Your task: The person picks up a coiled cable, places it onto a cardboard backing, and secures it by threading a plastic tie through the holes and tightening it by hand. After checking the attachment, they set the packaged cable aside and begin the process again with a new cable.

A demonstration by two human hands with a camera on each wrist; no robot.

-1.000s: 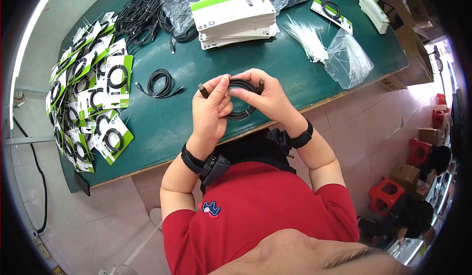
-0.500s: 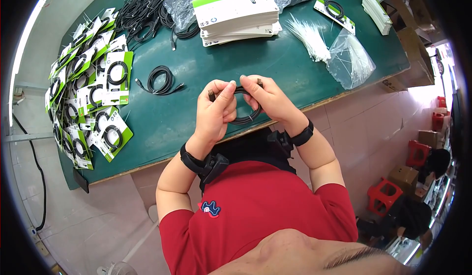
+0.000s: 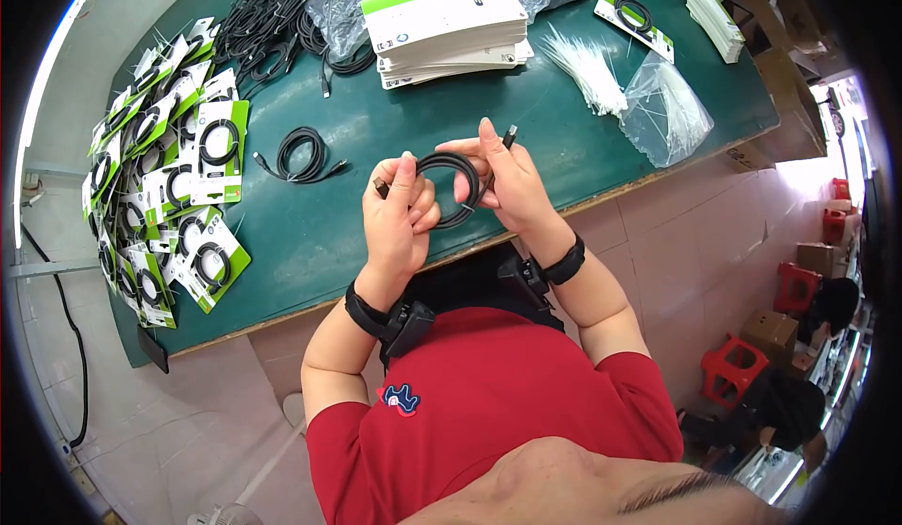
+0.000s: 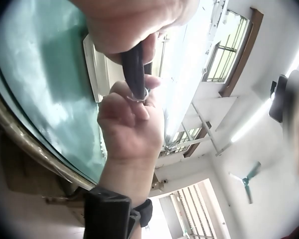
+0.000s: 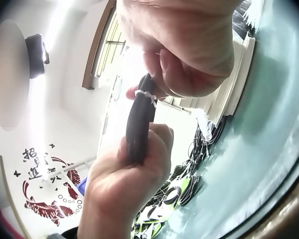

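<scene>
Coiled black cable (image 3: 449,190) gripped by both: left hand (image 3: 399,220) pinches left side, right hand (image 3: 507,187) right. Keep loops stacked, plug end (image 3: 508,137) clear, hold above green table (image 3: 413,121).

Green worktable (image 3: 583,140), pink tiled floor (image 3: 695,234), red stools (image 3: 738,370), barred windows (image 4: 228,47), ceiling fan (image 4: 246,178).

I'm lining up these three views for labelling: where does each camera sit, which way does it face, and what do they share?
Head: on the head, facing down at the green table; left hand, right hand, both forearms and the chest show.
Left wrist: under the left wrist, facing up towards the ceiling; right hand shows.
Right wrist: under the right wrist, facing up along the table; left hand shows.
All three share the coiled black cable gripped by both hands.
</scene>
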